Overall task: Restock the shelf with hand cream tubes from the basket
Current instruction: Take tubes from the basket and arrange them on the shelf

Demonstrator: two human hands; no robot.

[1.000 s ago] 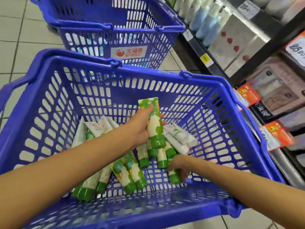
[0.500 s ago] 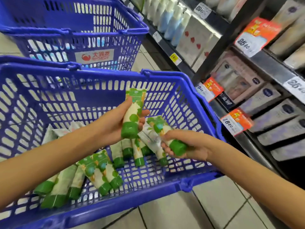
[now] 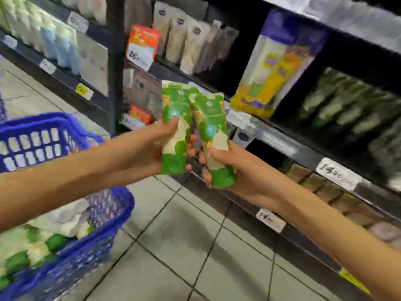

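- Standing in a shop aisle, you face a dark metal shelf unit (image 3: 282, 137) that runs along your right side, with a dark upright post (image 3: 115, 61) between two bays.
- Under you is a floor (image 3: 173, 257) of pale square tiles, smooth, with thin dark joints.
- Low at your left is a blue plastic basket (image 3: 121, 205). Its walls are a grid of small rectangular holes and its rim is thick and rounded.
- Inside it lie more hand cream tubes (image 3: 32, 246), white and green with round green caps; they are blurred.
- Your left hand (image 3: 149, 148) grips the left tube (image 3: 175, 118), with the fingers curled round its lower body.
- Your right hand (image 3: 245, 177) grips the right tube (image 3: 211, 118) in the same way, the cap resting against the palm.
- Both tubes stand upright with the cap down and the flat crimped end up. They are side by side, almost touching, in the air in front of the shelf edge.
- Each tube looks like soft plastic, printed in green and cream.
- Along the shelf edges are white price labels (image 3: 335, 173) and an orange tag (image 3: 142, 45).
- On the shelves you see a tall yellow and purple package (image 3: 273, 68), beige flat pouches (image 3: 191, 44) and pale blue and white bottles (image 3: 52, 40).
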